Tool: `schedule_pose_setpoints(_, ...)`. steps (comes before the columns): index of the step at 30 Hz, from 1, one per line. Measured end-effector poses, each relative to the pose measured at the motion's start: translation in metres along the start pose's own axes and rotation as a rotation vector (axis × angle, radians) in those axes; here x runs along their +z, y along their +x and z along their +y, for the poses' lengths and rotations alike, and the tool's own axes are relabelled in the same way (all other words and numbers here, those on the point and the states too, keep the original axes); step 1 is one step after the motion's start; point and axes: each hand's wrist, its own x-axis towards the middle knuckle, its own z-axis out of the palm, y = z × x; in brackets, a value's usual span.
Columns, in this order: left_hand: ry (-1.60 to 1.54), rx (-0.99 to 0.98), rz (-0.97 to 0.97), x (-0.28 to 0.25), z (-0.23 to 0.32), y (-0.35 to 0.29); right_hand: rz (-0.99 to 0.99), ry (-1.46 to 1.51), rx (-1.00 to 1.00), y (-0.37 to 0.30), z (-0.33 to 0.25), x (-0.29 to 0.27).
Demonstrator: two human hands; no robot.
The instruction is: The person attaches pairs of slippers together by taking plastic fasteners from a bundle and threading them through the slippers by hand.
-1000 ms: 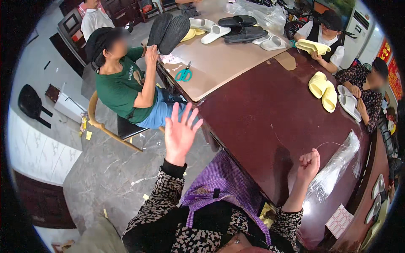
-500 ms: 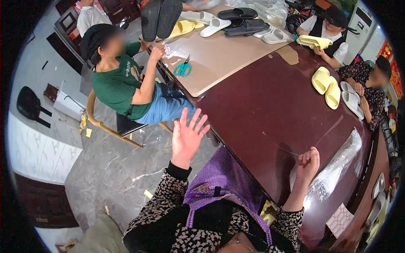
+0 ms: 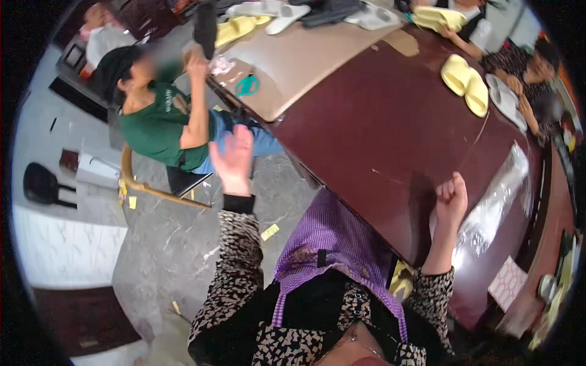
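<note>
My left hand [image 3: 233, 160] is raised over the floor beside the table, open, fingers extended and slightly blurred; nothing lies in it. Over the near right part of the dark red table [image 3: 372, 122], my right hand [image 3: 452, 194] is closed with its fingers curled in. What it holds, if anything, is too small to make out; a faint thin line runs up from near it. Closest to that hand is a long bundle of clear plastic [image 3: 495, 204] on the tabletop. Pale yellow slippers [image 3: 465, 84] rest farther back.
A person in green [image 3: 162, 122] sits at the left, near teal-handled scissors [image 3: 247, 85] on a tan board [image 3: 293, 79]. Several slippers line the far edge. Across the table, one person holds a yellow slipper [image 3: 438, 18]; another handles a grey one [image 3: 505, 100]. A patterned card [image 3: 508, 283] lies near right.
My left hand has moved left, away from the table. My right hand stays closed, slightly higher and farther right. The whole view has shifted, with the far slippers now nearer the top edge.
</note>
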Motion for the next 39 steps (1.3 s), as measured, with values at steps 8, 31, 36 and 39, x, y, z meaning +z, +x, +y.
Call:
schedule_pose_setpoints(8,0.043,-0.034,-0.247,0.021,0.037,0.005,0.150,-0.011,0.032,-0.008,0.004,0.020)
schedule_pose_setpoints(31,1.953,0.445,-1.319,-0.020,-0.191,-0.072,-0.047,-0.087,-0.006,0.010,-0.015,0.028)
schedule_pose_setpoints(36,1.993,0.382,-0.995,-0.007,-0.160,-0.046,0.059,-0.238,-0.070,0.021,-0.038,0.032)
schedule_pose_setpoints(39,1.943,0.360,-0.852,0.004,-0.145,-0.034,0.011,-0.222,-0.112,0.020,-0.046,0.023)
